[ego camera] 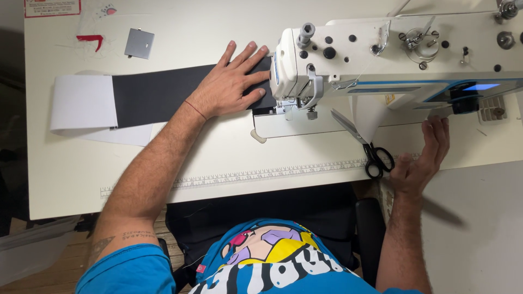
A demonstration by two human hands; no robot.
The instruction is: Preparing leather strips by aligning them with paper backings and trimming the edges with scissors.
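Left hand point(229, 81) lay flat, fingers spread, pressing the black strip point(158, 93) toward the machine's point(348, 49) needle. Right hand point(422, 163) rested open beside the scissors point(368, 147), grasping nothing. Feeding step, seemingly; steady guidance needed.

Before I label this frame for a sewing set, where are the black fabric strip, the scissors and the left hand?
black fabric strip point(155, 95), head view, on its flat middle.
scissors point(378, 158), head view, on the black handles.
left hand point(231, 81), head view, on its back.
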